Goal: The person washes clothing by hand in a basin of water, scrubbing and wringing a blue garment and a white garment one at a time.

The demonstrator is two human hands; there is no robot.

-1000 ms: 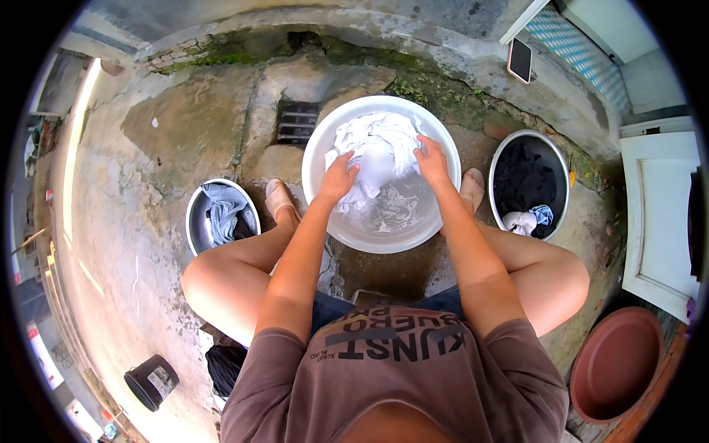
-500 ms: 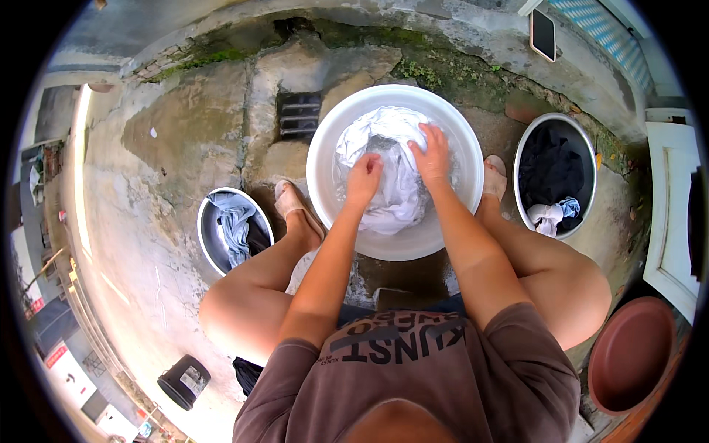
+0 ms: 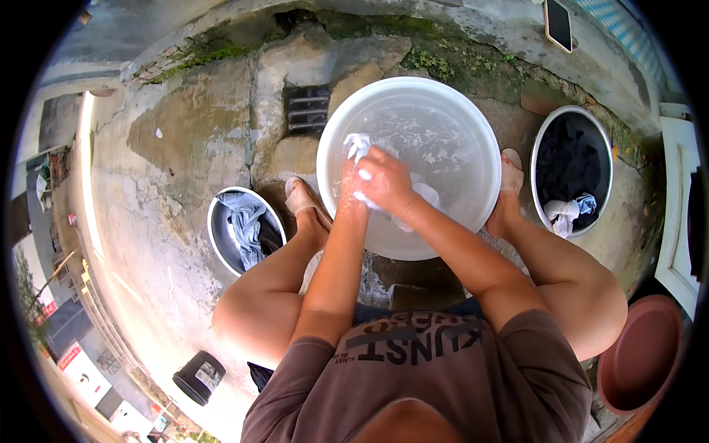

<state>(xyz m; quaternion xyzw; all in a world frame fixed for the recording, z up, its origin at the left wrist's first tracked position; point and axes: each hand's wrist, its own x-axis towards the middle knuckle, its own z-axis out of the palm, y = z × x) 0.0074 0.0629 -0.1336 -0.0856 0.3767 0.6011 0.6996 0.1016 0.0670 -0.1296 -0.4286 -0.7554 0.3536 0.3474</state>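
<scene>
A big white basin (image 3: 473,125) of soapy water stands on the concrete between my feet. Both hands are together over its near left rim, gripping a bunched white cloth (image 3: 360,145) lifted out of the water. My right hand (image 3: 385,181) lies on top and closes around the cloth. My left hand (image 3: 350,196) sits under it, mostly hidden, fingers wrapped on the same cloth. A bit of cloth (image 3: 427,193) trails right of my right hand.
A small metal bowl (image 3: 218,240) with blue-grey clothes stands at my left knee. A metal bowl (image 3: 548,136) with dark clothes and a white piece is at the right. A drain grate (image 3: 308,108) is behind the basin, a brown tub (image 3: 639,353) lower right, a black bucket (image 3: 198,376) lower left.
The white cloth, spread across the basin before, is now gathered into a bunch. Both hands have moved left and toward me, coming together over the near rim.
</scene>
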